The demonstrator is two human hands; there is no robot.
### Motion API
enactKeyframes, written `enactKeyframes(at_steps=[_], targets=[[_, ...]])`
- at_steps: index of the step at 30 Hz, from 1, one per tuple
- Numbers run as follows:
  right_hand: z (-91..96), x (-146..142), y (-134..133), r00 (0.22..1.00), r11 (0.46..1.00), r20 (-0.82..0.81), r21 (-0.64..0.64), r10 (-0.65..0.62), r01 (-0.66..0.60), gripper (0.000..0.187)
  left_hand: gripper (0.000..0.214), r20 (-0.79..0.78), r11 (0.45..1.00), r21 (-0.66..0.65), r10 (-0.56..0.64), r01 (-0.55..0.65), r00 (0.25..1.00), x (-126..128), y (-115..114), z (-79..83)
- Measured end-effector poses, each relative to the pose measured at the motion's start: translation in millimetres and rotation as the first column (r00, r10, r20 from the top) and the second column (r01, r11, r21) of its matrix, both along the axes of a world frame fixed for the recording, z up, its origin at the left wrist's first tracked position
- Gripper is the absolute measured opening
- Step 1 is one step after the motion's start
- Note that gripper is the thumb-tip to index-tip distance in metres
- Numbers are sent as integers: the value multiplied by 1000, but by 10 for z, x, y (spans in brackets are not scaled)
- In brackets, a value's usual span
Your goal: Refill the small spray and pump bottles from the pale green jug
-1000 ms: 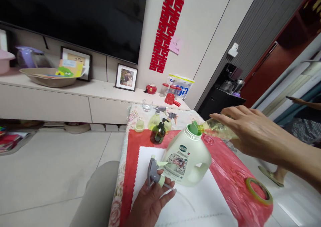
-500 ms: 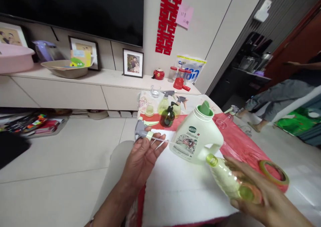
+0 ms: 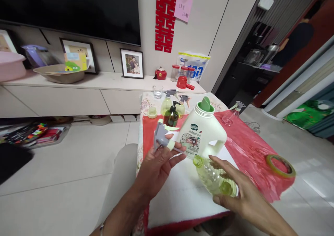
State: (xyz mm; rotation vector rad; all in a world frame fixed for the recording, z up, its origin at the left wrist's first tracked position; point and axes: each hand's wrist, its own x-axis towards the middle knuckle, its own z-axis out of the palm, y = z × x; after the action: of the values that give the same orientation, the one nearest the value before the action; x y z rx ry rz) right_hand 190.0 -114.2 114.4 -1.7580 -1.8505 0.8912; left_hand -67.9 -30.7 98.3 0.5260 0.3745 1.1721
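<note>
My left hand [image 3: 156, 164] grips a grey and green spray trigger head [image 3: 162, 137]; its thin clear tube runs right towards the open neck of a clear yellow-green bottle [image 3: 212, 177]. My right hand [image 3: 238, 194] holds that bottle on its side, neck pointing left, above the white sheet [image 3: 180, 194]. Just behind both hands stands a large pale green jug [image 3: 202, 133] with a green funnel in its mouth.
A red cloth [image 3: 247, 152] covers the small table, with a tape roll [image 3: 280, 161] at its right. Spray bottles and a dark pump bottle [image 3: 171, 115] stand at the back. A low cabinet [image 3: 78, 93] with framed photos and jars runs along the wall. A person stands far right.
My right hand took the clear bottle away from the jug's funnel, lowered it and brought it left towards the trigger head. My left hand rose with the trigger head.
</note>
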Motion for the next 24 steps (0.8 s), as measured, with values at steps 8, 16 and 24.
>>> enactKeyframes(at_steps=[8,16,24], targets=[[-53,-234,56,994,994,-100,103,52,-42,83,34,-179,993,93,-49,66,983,193,-105,-40],[-162,-275,33,976,996,-217,86,33,-14,85,39,-177,993,60,-86,98,980,188,-96,-19],[-142,-289,16,892,996,-449,-33,60,-84,87,34,-95,979,104,-163,173,982,211,-113,-59]])
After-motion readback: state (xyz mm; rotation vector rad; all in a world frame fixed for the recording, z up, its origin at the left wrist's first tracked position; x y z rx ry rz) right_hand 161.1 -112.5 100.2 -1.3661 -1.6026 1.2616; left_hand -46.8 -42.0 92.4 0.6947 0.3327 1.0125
